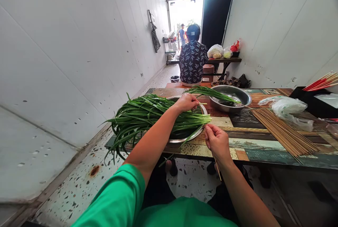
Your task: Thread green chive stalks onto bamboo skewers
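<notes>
My left hand (187,102) is closed on a garlic chive, whose pale end pokes out to the right of the fingers. It is above a big heap of garlic chives (142,114) piled across a round metal tray (194,136), with the long leaves hanging over the left side. My right hand (218,142) pinches a thin bamboo skewer (217,167); its lower part sticks out below the palm toward me, and its upper part runs up near the chives' cut ends. Farther back, more chives (211,92) lie across the rim of a steel bowl (241,97).
Many loose bamboo skewers (286,133) lie at the right of the patterned table (266,155). Beside them are a crumpled plastic bag (289,107) and a black box (303,98) with red-ended sticks. A person (194,58) sits beyond the table, back turned.
</notes>
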`<state>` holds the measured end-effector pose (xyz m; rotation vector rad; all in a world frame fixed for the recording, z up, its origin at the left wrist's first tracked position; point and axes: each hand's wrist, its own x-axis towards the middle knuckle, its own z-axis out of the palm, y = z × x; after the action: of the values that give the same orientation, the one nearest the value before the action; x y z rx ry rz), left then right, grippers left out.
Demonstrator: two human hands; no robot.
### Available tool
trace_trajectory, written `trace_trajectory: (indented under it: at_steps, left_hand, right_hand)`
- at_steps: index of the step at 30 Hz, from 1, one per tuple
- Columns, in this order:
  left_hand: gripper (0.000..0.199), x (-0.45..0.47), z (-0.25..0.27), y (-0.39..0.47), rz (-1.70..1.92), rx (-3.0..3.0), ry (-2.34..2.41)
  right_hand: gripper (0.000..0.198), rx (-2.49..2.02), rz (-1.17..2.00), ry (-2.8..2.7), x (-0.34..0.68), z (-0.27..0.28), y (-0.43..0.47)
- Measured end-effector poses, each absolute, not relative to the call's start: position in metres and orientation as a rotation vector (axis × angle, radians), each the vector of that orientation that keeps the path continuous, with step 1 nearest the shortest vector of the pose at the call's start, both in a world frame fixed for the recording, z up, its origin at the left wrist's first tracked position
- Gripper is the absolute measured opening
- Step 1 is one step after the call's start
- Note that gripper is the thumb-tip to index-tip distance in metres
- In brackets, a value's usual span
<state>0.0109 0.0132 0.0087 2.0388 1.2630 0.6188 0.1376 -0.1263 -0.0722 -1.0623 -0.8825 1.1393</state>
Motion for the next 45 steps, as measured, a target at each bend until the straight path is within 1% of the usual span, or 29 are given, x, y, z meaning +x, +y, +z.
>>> trace_trajectory:
  at_steps: [31, 45]
  left_hand:
    - [0.021, 0.0115, 0.0085, 0.0111, 0.619, 1.869, 1.231]
    - [0.017, 0.0066, 0.0106, 0.0094, 0.632, 2.008, 1.142]
  right_hand:
    - [0.042, -1.072, 1.139, -0.856, 0.1352, -0.073, -0.1272]
    - [0.043, -1.087, 1.119, -0.857, 0.1339, -0.0736, -0.1268]
